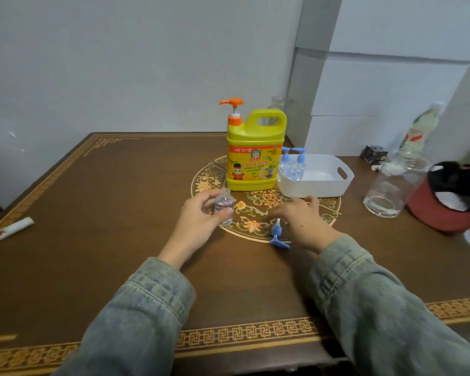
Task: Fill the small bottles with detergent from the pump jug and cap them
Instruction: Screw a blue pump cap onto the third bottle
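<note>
The yellow detergent jug [255, 153] with an orange pump stands upright at the middle of the brown table [106, 213]. In front of it, my left hand [201, 215] grips a small clear uncapped bottle [224, 204], which stands on the table. A blue pump cap [277, 236] lies on its side on the table to the right. My right hand [301, 215] hovers palm down just beside and above that cap, fingers spread, holding nothing. Two small capped bottles with blue pumps [293, 165] stand in the left end of a white basket [334, 185].
A large clear glass jar [394, 185] stands right of the basket, with a red and black cap [451, 199] beside it. A plastic bottle [421, 128] and a small dark cube [373, 154] are at the back right. A white tube [14, 229] lies at the left edge.
</note>
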`<act>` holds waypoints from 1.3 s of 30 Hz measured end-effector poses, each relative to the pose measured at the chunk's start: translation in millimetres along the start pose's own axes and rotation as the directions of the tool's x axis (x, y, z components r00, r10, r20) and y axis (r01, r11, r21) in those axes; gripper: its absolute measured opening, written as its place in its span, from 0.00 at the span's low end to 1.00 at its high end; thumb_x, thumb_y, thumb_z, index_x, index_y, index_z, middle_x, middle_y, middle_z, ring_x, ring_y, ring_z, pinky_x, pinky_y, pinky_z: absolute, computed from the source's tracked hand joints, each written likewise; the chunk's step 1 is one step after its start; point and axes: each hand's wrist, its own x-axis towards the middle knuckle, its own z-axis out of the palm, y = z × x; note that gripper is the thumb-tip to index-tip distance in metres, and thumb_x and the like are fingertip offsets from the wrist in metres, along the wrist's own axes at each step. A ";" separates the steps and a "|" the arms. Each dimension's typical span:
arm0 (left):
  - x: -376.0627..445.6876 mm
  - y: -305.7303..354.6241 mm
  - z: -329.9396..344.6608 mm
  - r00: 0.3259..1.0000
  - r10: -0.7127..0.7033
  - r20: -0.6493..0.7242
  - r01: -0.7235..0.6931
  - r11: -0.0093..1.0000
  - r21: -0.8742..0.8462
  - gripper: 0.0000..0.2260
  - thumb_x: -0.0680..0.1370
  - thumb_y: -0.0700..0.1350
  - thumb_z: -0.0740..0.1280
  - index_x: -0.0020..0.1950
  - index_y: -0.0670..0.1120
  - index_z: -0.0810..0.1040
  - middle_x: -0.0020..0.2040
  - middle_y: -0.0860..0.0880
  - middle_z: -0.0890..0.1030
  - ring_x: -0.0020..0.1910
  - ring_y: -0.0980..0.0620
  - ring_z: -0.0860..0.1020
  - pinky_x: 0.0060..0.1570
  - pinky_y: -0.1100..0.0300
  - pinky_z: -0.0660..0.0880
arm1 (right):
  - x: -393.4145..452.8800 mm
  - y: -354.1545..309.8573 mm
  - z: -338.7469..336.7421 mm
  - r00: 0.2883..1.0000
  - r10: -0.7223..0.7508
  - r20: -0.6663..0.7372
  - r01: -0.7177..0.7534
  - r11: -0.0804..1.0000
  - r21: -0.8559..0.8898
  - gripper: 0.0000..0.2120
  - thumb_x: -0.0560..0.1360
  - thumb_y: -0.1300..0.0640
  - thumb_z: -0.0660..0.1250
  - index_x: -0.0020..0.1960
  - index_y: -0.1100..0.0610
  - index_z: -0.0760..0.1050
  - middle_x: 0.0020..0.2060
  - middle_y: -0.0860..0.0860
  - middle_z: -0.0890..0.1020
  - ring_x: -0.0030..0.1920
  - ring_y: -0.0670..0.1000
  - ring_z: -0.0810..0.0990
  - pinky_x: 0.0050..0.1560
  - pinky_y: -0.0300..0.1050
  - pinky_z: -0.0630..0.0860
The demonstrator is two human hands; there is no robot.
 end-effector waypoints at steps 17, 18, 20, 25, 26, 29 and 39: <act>1.8 -26.8 9.9 0.997 -0.048 0.057 0.050 0.998 -0.030 0.20 0.71 0.38 0.74 0.62 0.45 0.77 0.55 0.50 0.84 0.54 0.55 0.82 0.58 0.59 0.76 | 8.2 8.6 32.9 0.967 -0.234 -0.098 0.214 0.960 -0.179 0.09 0.75 0.51 0.68 0.54 0.44 0.81 0.52 0.41 0.81 0.61 0.51 0.73 0.60 0.59 0.57; 2.1 -28.9 9.7 0.997 -0.048 0.053 0.050 0.998 -0.032 0.21 0.71 0.38 0.74 0.62 0.45 0.77 0.54 0.49 0.84 0.54 0.55 0.82 0.59 0.58 0.76 | 11.3 11.0 34.4 0.959 -0.214 -0.184 0.189 0.971 -0.147 0.06 0.76 0.50 0.67 0.50 0.45 0.81 0.47 0.42 0.82 0.57 0.51 0.76 0.57 0.56 0.57; 2.0 -32.0 9.6 0.998 -0.048 0.045 0.050 0.998 -0.046 0.20 0.71 0.36 0.74 0.62 0.46 0.78 0.54 0.49 0.84 0.54 0.54 0.82 0.59 0.58 0.75 | 16.0 11.3 27.2 0.941 -0.113 -0.320 0.141 0.988 0.063 0.06 0.74 0.56 0.70 0.49 0.47 0.82 0.44 0.43 0.83 0.51 0.50 0.79 0.54 0.51 0.61; 2.0 -38.3 9.8 0.997 -0.062 0.052 0.067 0.993 -0.093 0.20 0.71 0.35 0.74 0.60 0.49 0.78 0.54 0.49 0.84 0.54 0.54 0.82 0.56 0.61 0.76 | 19.9 -14.6 -22.1 0.884 0.283 -0.373 0.187 0.517 0.835 0.10 0.76 0.62 0.68 0.56 0.56 0.81 0.49 0.47 0.84 0.51 0.45 0.82 0.55 0.40 0.77; 1.9 -39.5 10.2 0.996 -0.070 0.056 0.075 0.992 -0.099 0.20 0.71 0.35 0.74 0.60 0.48 0.78 0.54 0.49 0.84 0.55 0.53 0.82 0.57 0.60 0.76 | 21.1 -19.6 -27.7 0.882 0.300 -0.364 0.226 0.409 0.884 0.10 0.77 0.62 0.68 0.57 0.57 0.80 0.50 0.49 0.84 0.52 0.45 0.82 0.54 0.39 0.78; 0.9 -42.4 11.5 0.994 -0.084 0.073 0.091 0.991 -0.097 0.22 0.70 0.36 0.74 0.63 0.45 0.77 0.56 0.47 0.83 0.56 0.51 0.81 0.59 0.57 0.76 | 27.1 -32.2 -33.9 0.873 0.326 -0.363 0.302 0.223 0.927 0.09 0.77 0.61 0.68 0.57 0.60 0.78 0.49 0.52 0.84 0.52 0.46 0.83 0.53 0.38 0.77; 2.5 -45.0 13.9 0.989 -0.074 0.129 0.085 0.993 -0.086 0.23 0.67 0.42 0.76 0.61 0.48 0.78 0.55 0.49 0.84 0.56 0.53 0.81 0.61 0.52 0.76 | 39.3 -45.2 -15.4 0.889 0.253 -0.382 0.274 0.376 0.885 0.07 0.76 0.59 0.70 0.53 0.55 0.81 0.49 0.49 0.85 0.53 0.47 0.82 0.56 0.47 0.78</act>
